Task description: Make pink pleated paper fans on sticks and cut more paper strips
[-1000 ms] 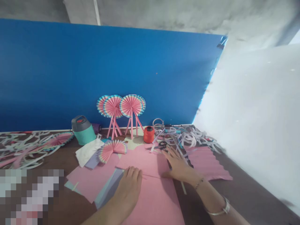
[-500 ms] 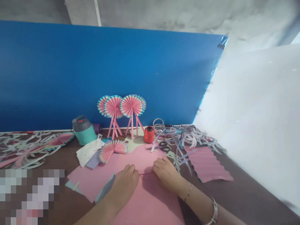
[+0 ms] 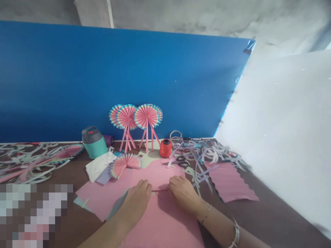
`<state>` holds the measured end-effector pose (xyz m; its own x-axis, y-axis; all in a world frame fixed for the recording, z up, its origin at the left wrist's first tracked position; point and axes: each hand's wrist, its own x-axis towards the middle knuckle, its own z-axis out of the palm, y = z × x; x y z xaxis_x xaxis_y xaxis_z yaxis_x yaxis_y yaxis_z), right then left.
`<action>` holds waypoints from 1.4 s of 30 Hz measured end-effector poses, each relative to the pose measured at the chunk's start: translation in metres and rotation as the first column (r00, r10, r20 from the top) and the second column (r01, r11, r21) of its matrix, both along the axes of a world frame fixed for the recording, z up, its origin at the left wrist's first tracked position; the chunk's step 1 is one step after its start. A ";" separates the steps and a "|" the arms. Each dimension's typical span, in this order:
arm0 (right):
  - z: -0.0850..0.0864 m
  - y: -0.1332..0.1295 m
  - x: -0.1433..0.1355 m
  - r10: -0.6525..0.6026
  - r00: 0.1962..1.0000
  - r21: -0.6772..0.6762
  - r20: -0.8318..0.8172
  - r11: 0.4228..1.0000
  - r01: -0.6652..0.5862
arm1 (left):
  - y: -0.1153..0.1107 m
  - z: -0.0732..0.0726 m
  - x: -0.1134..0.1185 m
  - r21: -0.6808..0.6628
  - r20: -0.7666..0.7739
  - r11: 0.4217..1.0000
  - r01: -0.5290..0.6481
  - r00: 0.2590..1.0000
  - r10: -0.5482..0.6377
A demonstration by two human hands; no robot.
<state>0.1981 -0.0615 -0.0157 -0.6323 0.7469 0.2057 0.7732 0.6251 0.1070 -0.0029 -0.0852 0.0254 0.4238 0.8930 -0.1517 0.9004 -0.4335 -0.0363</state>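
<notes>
A large sheet of pink paper (image 3: 165, 224) lies in front of me, with a narrow fold or edge running crosswise between my hands. My left hand (image 3: 137, 199) is closed on the left part of that fold, fingers curled and thumb hidden. At the right part, my right hand (image 3: 184, 193) grips the same fold with bent fingers. Beyond the hands, more pink paper (image 3: 155, 174) continues flat. Close by on the left is a half-open pleated paper fan (image 3: 125, 165). Black-handled scissors (image 3: 182, 161) rest past my right hand.
Finished round fans (image 3: 147, 117) lean on the blue panel (image 3: 181, 75). A teal jug (image 3: 95, 146) and a red thread spool (image 3: 165, 148) stand nearby. Paper strips (image 3: 212, 155) tangle at the right above a creased pink sheet (image 3: 234, 182); more strips (image 3: 26, 162) lie left.
The view has shifted slightly. Both hands keep their hold on the pink paper's fold, with only slight finger movement.
</notes>
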 end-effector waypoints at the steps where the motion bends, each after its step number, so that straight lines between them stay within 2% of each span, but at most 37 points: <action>1: -0.001 0.000 0.000 -0.006 1.000 0.020 -0.011 1.000 0.007 | 0.000 0.001 0.000 -0.008 -0.001 1.000 -0.010 1.000 0.010; 10: 0.000 0.000 -0.001 -0.020 0.999 0.001 -0.049 1.000 0.021 | 0.001 -0.004 -0.003 -0.027 0.019 0.999 -0.040 0.999 0.040; 17: 0.000 0.002 0.001 -0.047 0.996 -0.013 -0.073 0.999 0.046 | 0.007 -0.016 -0.009 0.086 0.038 0.996 -0.039 0.999 0.036; 20: 0.002 0.002 0.003 -0.049 0.997 -0.044 -0.062 0.998 0.046 | 0.007 -0.018 -0.008 0.090 0.041 0.996 -0.020 0.999 0.016; 25: 0.009 0.001 0.008 -0.027 0.999 -0.118 -0.029 0.993 0.024 | 0.004 -0.015 -0.007 0.062 0.071 0.998 -0.005 0.997 0.001; 30: 0.014 -0.001 0.011 -0.024 1.000 -0.198 0.018 0.980 0.027 | 0.007 -0.014 -0.014 -0.017 0.209 1.000 -0.013 0.978 0.016; 37: 0.008 0.004 0.016 -0.108 0.981 -0.249 -0.160 0.966 0.066 | 0.010 -0.007 -0.020 -0.100 0.392 0.995 -0.009 0.919 0.047; 42: 0.009 0.007 0.018 -0.111 0.980 -0.265 -0.166 0.962 0.064 | 0.009 0.004 -0.017 -0.117 0.364 0.991 -0.067 0.926 0.105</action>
<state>0.2166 -0.0540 -0.0069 -0.5326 0.8401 0.1024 0.8179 0.5421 -0.1928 -0.0200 -0.0764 0.0297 0.3891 0.9168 -0.0903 0.8759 -0.3378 0.3444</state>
